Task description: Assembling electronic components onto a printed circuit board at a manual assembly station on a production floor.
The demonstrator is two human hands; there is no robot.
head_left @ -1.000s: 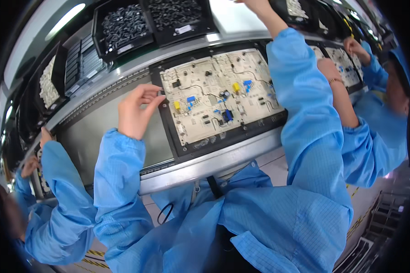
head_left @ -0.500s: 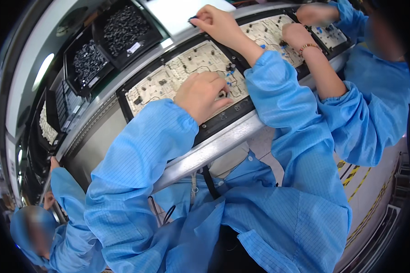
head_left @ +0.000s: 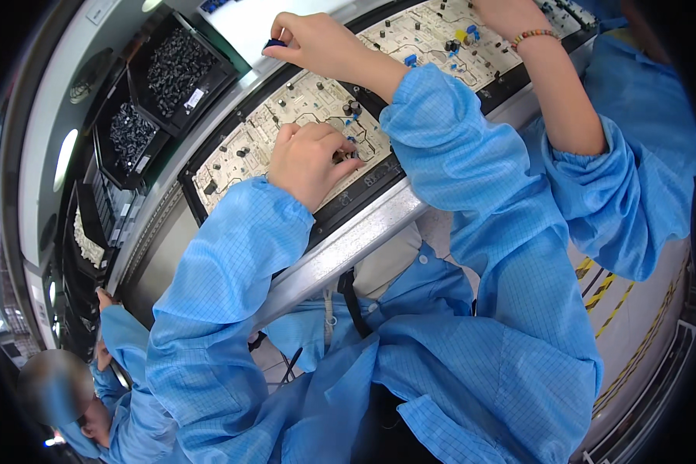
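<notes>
My left hand rests over a pale circuit board in a black frame. Its fingers are curled and the thumb closes toward them near the board's right part; what lies between the tips is mostly hidden. Farther back, my right hand is raised above the frame's far edge, beside a white lit surface. Its thumb and fingertips pinch a small dark blue electronic component. Black cylindrical capacitors and small blue parts stand on the board near my left hand.
Black bins full of small dark parts stand at the back left. A second framed board lies to the right, where a co-worker's braceleted hand reaches over it. A metal rail runs along the front. Another person works at lower left.
My right hand has moved left, still pinching the dark blue component. My left hand stays over the same part of the board. The whole view has shifted; the co-worker's hand has moved.
</notes>
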